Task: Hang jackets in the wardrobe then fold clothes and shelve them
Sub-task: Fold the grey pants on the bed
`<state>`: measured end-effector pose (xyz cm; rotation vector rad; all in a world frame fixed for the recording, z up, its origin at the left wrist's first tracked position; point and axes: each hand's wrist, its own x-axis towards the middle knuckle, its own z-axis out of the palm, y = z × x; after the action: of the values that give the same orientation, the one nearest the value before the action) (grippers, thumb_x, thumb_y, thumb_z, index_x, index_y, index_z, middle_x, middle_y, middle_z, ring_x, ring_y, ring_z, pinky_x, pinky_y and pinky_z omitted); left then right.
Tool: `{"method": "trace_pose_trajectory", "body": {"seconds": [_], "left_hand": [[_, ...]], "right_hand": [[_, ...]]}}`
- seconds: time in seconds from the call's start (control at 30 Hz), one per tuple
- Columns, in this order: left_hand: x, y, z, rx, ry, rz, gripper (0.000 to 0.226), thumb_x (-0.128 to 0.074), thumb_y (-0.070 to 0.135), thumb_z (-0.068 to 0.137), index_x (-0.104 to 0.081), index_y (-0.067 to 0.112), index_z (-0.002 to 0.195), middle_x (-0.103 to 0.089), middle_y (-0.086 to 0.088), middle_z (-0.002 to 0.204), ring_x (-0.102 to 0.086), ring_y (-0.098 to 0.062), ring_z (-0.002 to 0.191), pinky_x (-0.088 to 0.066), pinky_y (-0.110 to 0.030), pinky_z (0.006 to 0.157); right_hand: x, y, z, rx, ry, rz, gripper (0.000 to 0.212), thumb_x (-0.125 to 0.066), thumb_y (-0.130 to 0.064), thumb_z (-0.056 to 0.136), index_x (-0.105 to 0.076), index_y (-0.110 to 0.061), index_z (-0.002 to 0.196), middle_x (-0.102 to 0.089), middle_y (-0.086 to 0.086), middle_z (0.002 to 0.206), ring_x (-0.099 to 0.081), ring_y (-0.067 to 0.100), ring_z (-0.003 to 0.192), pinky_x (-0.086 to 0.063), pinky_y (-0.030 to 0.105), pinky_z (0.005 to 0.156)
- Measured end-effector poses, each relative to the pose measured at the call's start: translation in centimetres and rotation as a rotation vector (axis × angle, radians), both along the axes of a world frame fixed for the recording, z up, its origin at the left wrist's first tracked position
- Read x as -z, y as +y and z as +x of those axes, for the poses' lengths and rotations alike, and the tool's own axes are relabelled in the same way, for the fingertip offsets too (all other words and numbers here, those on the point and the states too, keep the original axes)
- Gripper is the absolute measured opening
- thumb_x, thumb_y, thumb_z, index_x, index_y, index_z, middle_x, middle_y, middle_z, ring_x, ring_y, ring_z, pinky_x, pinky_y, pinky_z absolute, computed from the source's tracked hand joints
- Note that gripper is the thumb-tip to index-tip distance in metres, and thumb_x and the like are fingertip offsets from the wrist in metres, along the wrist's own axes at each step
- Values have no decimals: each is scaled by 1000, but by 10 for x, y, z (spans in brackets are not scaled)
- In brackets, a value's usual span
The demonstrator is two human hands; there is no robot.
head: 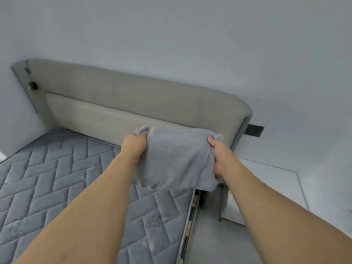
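Observation:
A soft grey cloth (177, 159) hangs in the air in front of me, stretched between both hands above the right side of the mattress. My left hand (134, 144) grips its upper left corner, with a bunch of fabric poking out above the fist. My right hand (219, 155) grips the upper right edge, thumb on the near side. The lower edge of the cloth hangs free just over the mattress edge. No wardrobe or jackets are in view.
A grey quilted mattress (57, 187) fills the lower left. A beige padded headboard (123, 100) stands behind it against a pale wall. The bed frame's right side (192, 216) runs down the middle, with floor (266, 187) to the right.

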<state>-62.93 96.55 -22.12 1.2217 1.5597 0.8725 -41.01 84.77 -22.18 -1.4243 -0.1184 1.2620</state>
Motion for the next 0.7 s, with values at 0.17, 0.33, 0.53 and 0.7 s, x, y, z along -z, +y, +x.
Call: {"method": "trace_pose_trajectory", "body": {"seconds": [0.17,0.33,0.53,0.7], "left_hand": [[-85,-40,136,232,-59,150,51,-58,30,95,-54,-6,131,-57,-16,137,-58,-30,105,-38,-31,78],[-140,-117,256,460,-112,255,26,-58,29,95,-63,4,96,-63,-3,87,-59,-25,82,-42,-28,66],[-187,-229,368,695,-175,336,36,-56,37,93,-63,3,102,-65,-10,96,-62,-25,85,-49,-35,75],[-233,-326,433,808,-272,507,38,-45,46,92,-63,13,85,-62,-3,78,-58,-20,71,-41,-29,58]], "right_hand": [[-76,-83,108,269,-132,157,52,-70,-38,87,-58,-8,128,-68,14,115,-67,31,99,-54,45,85],[-126,-190,197,494,-237,196,53,-74,-41,82,-61,-13,125,-69,10,112,-67,30,98,-53,48,89],[-175,-321,269,760,-414,196,54,-70,-41,84,-55,-12,128,-63,7,121,-61,31,107,-47,48,101],[-221,-419,286,1039,-654,301,36,-68,-45,87,-56,-20,109,-62,-3,102,-60,18,92,-46,32,87]]}}
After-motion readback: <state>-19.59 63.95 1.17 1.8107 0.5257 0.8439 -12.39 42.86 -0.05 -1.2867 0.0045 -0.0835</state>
